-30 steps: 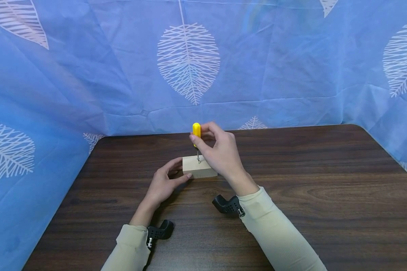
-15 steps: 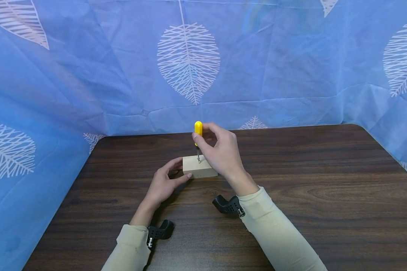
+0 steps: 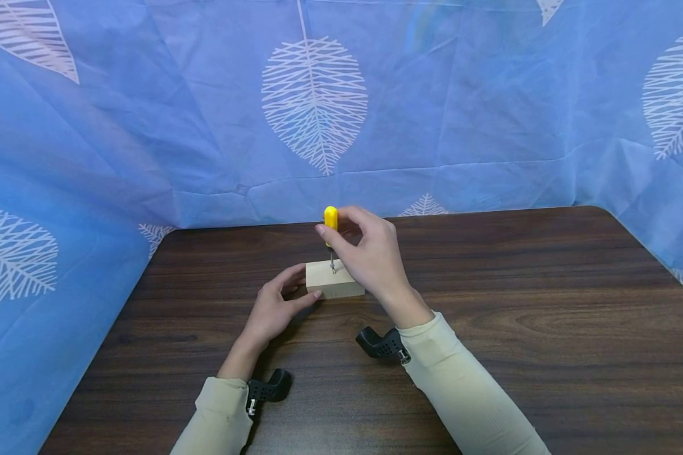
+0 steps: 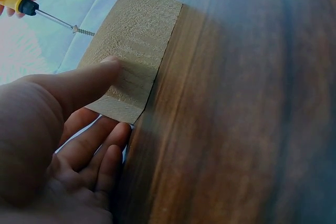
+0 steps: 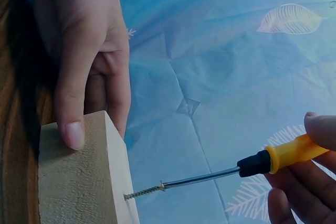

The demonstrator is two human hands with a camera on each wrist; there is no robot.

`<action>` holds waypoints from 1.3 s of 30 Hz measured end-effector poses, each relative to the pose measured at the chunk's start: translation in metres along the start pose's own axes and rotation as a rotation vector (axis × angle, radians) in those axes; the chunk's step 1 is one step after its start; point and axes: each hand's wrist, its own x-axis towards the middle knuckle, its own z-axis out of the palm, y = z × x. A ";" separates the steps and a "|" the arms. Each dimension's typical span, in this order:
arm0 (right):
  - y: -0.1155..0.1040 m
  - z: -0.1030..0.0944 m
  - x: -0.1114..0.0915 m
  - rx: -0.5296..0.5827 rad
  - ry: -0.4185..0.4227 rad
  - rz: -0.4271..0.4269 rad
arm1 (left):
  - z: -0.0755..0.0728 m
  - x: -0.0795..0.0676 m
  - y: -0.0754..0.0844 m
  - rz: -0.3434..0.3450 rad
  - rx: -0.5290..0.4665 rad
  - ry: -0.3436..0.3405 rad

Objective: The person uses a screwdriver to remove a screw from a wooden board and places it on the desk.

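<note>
On the counter (image 3: 518, 272), left hand (image 3: 272, 309) grips block (image 3: 334, 289), right hand (image 3: 374, 258) pinches screwdriver (image 3: 331, 218), apparently for turning screw (image 5: 144, 192); next turn likely requires axial alignment.

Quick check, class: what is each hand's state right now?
Left hand: closed, holding the wooden block.
Right hand: closed, holding the yellow-handled screwdriver.
</note>
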 end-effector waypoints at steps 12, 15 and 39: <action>0.000 0.001 -0.001 -0.001 -0.004 0.013 | -0.002 -0.001 0.000 0.000 -0.005 -0.005; 0.000 0.001 -0.001 0.005 -0.002 0.008 | -0.002 -0.001 0.000 -0.001 -0.002 -0.003; -0.001 0.003 -0.002 0.042 -0.006 0.019 | -0.001 0.000 -0.001 0.002 -0.004 0.000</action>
